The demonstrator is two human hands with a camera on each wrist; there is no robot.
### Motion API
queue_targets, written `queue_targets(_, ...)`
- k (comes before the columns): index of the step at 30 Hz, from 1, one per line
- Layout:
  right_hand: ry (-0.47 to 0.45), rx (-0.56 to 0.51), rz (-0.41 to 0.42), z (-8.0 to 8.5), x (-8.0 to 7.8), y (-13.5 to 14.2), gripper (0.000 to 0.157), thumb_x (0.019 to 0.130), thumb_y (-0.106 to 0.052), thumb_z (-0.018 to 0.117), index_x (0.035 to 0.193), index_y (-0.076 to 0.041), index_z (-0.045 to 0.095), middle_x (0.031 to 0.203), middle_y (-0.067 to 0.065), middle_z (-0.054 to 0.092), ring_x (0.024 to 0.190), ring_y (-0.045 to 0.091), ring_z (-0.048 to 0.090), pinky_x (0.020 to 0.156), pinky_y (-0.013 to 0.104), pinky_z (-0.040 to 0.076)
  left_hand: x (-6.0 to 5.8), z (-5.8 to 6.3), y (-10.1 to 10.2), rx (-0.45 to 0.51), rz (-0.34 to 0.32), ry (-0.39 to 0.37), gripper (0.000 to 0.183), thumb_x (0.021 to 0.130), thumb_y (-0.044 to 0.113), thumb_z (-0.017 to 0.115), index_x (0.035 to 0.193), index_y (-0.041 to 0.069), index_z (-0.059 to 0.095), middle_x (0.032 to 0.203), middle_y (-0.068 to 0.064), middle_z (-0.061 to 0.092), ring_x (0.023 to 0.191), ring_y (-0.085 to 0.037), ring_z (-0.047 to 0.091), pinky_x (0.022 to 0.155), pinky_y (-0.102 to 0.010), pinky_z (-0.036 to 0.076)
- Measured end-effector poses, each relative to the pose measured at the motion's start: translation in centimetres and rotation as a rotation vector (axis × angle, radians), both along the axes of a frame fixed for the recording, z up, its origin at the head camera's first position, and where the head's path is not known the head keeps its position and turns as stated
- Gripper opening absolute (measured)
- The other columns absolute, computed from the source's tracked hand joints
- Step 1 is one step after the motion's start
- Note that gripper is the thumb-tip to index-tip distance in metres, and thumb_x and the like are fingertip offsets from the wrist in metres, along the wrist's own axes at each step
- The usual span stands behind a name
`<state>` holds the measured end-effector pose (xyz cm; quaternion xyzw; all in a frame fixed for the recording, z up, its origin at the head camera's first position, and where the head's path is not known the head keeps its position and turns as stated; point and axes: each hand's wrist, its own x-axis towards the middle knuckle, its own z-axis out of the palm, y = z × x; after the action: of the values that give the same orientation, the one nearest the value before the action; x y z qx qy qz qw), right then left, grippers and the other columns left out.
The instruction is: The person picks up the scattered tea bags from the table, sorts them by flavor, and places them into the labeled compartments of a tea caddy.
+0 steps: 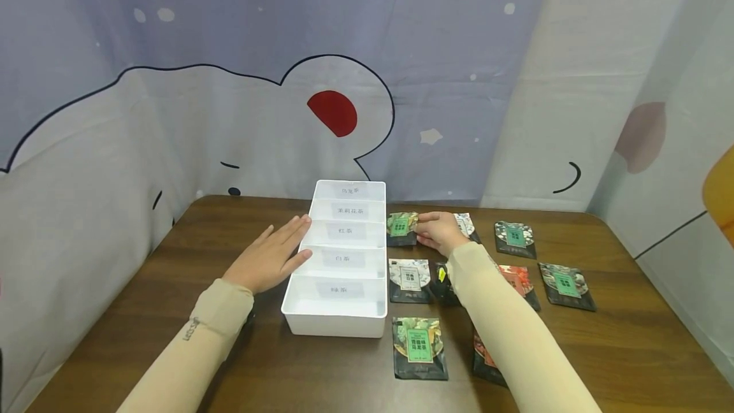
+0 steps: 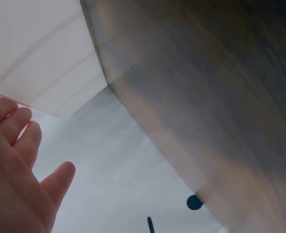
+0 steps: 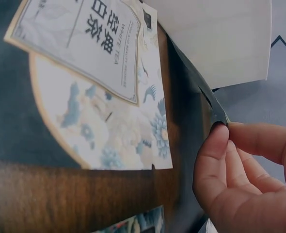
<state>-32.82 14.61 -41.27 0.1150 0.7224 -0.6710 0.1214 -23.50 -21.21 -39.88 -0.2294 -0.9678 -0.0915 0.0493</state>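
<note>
Tea packet point(image 1: 401, 228), black, green-labelled, yellow-green patterned; right hand point(image 1: 440, 233) pinches its edge; left hand point(image 1: 272, 256) has fingers extended.

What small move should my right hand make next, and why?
Probably lift the flat green-and-black packet up over the open white rectangular box: your right hand pinches the packet's edge just outside the box, while your left hand is at the opposite side.
</note>
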Motion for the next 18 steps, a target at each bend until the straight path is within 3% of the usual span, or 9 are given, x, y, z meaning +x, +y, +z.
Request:
queue_targets(3,0.022,0.014,-0.009,0.2,0.3,0.1,0.047,0.095,0.007,0.06,0.141,0.007,0.051,0.112,0.014,0.059,0.079,0.013,0.06,0.071,0.02,0.057,-0.1,-0.1,0.0,0.003,-0.002,-0.001,0.07,0.107,0.049,0.038,0.162,0.007,0.023,0.167,-0.008,0.023,0.154,-0.029,0.022,0.123,-0.056,0.017)
queue_targets(9,0.053,0.046,0.011,0.6,0.9,0.5,0.047,0.097,0.003,0.058,0.143,0.005,0.05,0.125,0.018,0.058,0.093,0.019,0.06,0.09,0.031,0.057,-0.3,-0.4,-0.1,0.006,-0.008,0.003,0.07,0.108,0.05,0.037,0.162,0.008,0.022,0.167,-0.008,0.022,0.153,-0.031,0.024,0.123,-0.057,0.018)
queue_targets(18,0.069,0.067,-0.001,0.4,1.2,1.1,0.041,0.1,-0.003,0.057,0.14,0.003,0.054,0.128,0.018,0.058,0.099,0.022,0.062,0.099,0.038,0.055,-0.3,-0.5,-0.2,0.011,-0.007,-0.006,0.071,0.107,0.051,0.036,0.162,0.007,0.022,0.167,-0.008,0.022,0.153,-0.031,0.024,0.123,-0.057,0.018)
